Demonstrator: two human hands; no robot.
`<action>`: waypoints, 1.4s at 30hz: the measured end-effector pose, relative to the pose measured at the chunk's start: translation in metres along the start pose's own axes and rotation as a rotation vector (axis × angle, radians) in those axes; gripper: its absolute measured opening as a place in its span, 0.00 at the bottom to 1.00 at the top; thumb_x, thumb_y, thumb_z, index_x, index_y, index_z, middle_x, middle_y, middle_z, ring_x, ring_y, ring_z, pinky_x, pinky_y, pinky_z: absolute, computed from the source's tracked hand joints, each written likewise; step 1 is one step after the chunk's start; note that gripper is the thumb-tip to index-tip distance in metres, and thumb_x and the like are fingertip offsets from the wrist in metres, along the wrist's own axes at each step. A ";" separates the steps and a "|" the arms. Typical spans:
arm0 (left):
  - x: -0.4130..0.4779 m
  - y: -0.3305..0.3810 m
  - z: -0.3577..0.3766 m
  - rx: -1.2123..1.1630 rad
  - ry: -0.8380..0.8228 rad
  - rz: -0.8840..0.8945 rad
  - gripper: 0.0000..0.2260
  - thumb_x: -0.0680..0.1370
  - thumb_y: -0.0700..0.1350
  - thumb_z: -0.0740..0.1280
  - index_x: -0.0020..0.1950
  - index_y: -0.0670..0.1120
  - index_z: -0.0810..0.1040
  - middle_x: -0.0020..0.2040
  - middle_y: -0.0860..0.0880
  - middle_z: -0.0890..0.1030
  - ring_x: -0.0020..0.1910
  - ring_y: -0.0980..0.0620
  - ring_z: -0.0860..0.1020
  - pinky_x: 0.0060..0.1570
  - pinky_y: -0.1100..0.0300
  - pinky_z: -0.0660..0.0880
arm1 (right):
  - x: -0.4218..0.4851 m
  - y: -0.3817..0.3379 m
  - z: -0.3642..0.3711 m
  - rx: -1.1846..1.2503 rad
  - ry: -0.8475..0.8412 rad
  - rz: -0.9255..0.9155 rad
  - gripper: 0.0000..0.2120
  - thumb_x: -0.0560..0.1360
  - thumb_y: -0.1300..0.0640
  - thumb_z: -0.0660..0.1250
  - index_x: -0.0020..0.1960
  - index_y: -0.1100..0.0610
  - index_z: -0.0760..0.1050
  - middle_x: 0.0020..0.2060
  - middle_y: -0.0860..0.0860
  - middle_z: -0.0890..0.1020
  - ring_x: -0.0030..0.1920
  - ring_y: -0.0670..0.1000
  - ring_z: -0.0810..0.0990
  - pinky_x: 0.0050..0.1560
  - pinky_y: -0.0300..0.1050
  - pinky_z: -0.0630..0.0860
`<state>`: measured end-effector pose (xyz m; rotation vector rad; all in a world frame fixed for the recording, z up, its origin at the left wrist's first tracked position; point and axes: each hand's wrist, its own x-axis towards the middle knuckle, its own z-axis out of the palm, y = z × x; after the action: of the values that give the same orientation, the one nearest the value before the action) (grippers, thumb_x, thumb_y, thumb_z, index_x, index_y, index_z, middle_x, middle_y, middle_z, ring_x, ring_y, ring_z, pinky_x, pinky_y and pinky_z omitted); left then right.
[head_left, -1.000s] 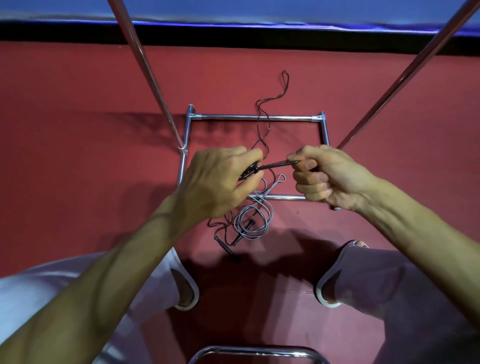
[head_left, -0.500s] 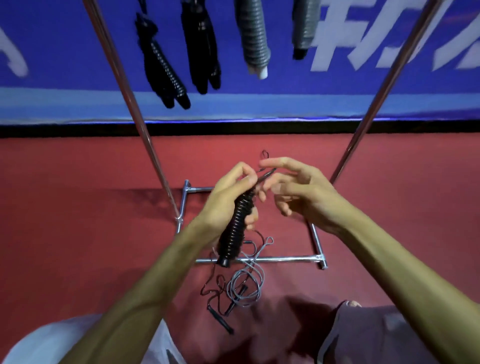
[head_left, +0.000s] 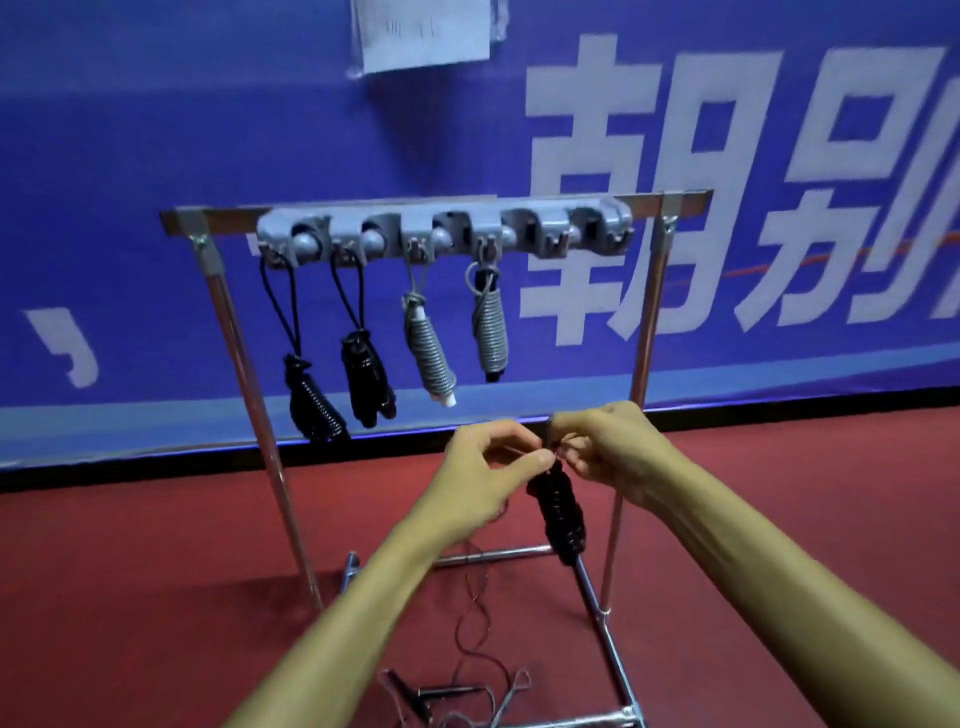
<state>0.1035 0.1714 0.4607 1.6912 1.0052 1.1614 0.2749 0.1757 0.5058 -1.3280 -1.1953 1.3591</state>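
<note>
— Item: black wound cord bundle (head_left: 562, 512). Location?
— It hangs below your fingertips, long axis near vertical, with glossy ribbed coils. Your left hand (head_left: 483, 480) and right hand (head_left: 610, 452) both pinch its top end.
— Destination?
— Likely the free hook (head_left: 549, 236) on the grey plastic rail (head_left: 447, 228). It is straight above, nearer your right hand.

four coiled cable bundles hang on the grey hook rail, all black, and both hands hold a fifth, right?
No: the head view shows two black coiled cable bundles and two grey ones on the grey plastic hook rail. Left hand and right hand do hold a fifth black bundle.
</note>
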 end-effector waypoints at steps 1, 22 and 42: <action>0.008 0.009 0.004 0.056 0.028 0.034 0.04 0.76 0.39 0.75 0.42 0.45 0.83 0.36 0.51 0.83 0.37 0.56 0.79 0.43 0.59 0.75 | 0.001 -0.009 -0.005 -0.004 0.011 -0.008 0.10 0.69 0.69 0.70 0.31 0.62 0.75 0.23 0.52 0.72 0.23 0.46 0.69 0.24 0.35 0.66; 0.179 0.114 0.049 0.104 0.789 0.004 0.08 0.82 0.46 0.65 0.44 0.46 0.77 0.45 0.48 0.83 0.49 0.45 0.80 0.48 0.53 0.74 | 0.098 -0.120 -0.019 0.324 0.471 -0.489 0.02 0.70 0.63 0.77 0.38 0.57 0.86 0.35 0.55 0.87 0.40 0.57 0.88 0.46 0.55 0.86; 0.109 0.075 0.015 0.536 0.184 -0.048 0.22 0.80 0.49 0.68 0.72 0.44 0.73 0.68 0.44 0.78 0.65 0.44 0.77 0.64 0.51 0.73 | 0.082 -0.039 -0.023 -0.670 0.481 -0.407 0.28 0.82 0.45 0.64 0.72 0.63 0.68 0.67 0.62 0.75 0.68 0.62 0.74 0.65 0.56 0.71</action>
<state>0.1568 0.2439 0.5585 1.9752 1.5693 1.0911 0.2922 0.2647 0.5312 -1.6186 -1.5200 0.3109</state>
